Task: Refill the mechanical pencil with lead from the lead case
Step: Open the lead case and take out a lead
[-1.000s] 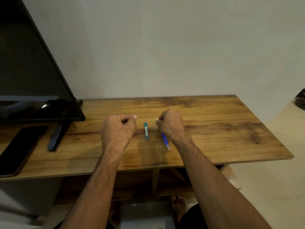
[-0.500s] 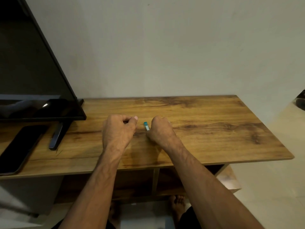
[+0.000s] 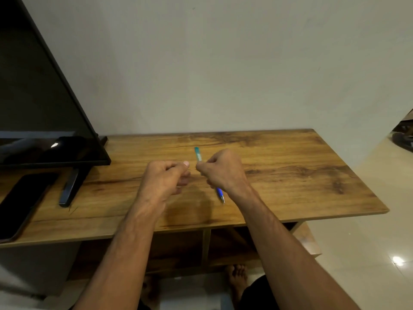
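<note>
The right hand [image 3: 223, 171] was curled into a fist over the middle of the table [image 3: 290, 175]. It gripped two things at once. The teal lead case [image 3: 197, 154] stuck up and away from its fingertips, tilted a little to the left, with its lower end pinched between thumb and fingers. The blue pencil [image 3: 220, 194] came out below the heel of the same hand, its metal tip pointing down towards the near edge of the table; most of its barrel was hidden inside the fist, and whether the tip touched the wood could not be told.

The left hand [image 3: 165, 177] sat just to the left of the right one, close but apart from it. It was loosely closed, thumb laid along the top of the bent fingers. Whether it held anything small could not be told, since the inside of the fist was hidden.

Well to the left of the left hand stood a dark screen [image 3: 44, 119] on its foot, and further left and nearer the person a black phone [image 3: 22, 202] lay flat on the table. Below the forearms, bare feet showed on the floor under the table.
</note>
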